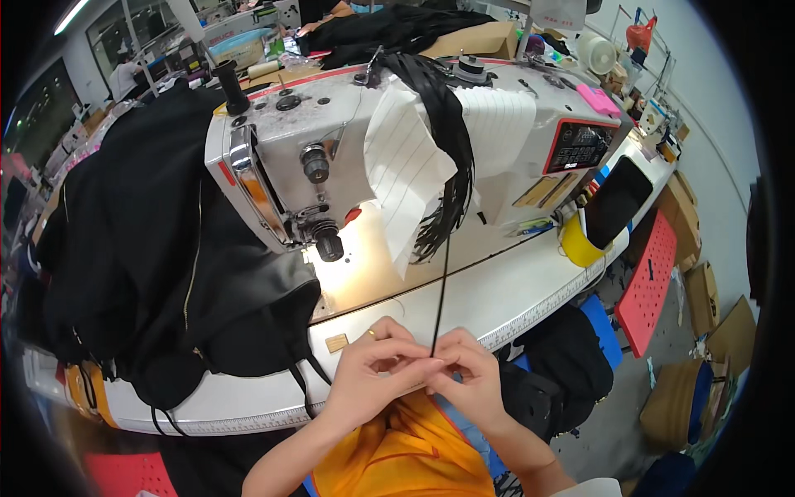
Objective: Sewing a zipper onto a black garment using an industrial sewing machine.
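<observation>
Close together over the table's front edge, my left hand (pixel 387 362) and my right hand (pixel 465 371) both pinch the end of a thin black cord (pixel 440 302). It runs up, taut, to a bundle of black cords (pixel 451 157) draped over the arm of a white sewing machine (pixel 281 149). Lined white paper (pixel 402 149) hangs behind the bundle. Left of the lit needle area, black garments (pixel 141 232) with gold zippers are heaped on the table. A small wooden block (pixel 336 343) lies beside my left hand.
A phone (pixel 617 201) leans on a yellow tape roll (pixel 580 240) at the right of the table (pixel 224 410). A measuring tape runs along the front edge. Right of it stand a red perforated stool (pixel 648 282) and cardboard boxes (pixel 704 298). An orange cloth (pixel 397 455) covers my lap.
</observation>
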Demonstrator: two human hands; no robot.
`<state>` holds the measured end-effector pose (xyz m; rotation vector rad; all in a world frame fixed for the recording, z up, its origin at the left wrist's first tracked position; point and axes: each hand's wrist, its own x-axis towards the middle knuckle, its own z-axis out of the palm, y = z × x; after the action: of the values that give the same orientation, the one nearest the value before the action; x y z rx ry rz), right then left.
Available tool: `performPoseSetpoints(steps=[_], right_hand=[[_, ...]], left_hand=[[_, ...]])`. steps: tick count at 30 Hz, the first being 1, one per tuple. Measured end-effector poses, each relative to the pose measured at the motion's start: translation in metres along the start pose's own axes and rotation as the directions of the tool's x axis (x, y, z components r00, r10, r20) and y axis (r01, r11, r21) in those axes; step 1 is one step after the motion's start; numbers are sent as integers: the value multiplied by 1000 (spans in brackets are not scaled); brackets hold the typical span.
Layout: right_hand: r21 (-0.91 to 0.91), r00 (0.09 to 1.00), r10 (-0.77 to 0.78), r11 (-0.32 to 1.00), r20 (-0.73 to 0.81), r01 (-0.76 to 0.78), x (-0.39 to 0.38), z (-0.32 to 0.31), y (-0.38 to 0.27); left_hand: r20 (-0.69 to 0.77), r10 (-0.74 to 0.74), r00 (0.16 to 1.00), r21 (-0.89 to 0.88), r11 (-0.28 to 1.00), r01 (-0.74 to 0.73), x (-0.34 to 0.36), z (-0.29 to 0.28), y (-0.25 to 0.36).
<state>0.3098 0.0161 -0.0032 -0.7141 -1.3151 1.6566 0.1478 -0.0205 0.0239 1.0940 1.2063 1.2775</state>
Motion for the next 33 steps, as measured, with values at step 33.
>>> performPoseSetpoints(steps=[33], right_hand=[[215,952,129,958,278,-193,42,70,7]], left_hand=[[-291,62,955,-163,980,-113,-21,-65,1]])
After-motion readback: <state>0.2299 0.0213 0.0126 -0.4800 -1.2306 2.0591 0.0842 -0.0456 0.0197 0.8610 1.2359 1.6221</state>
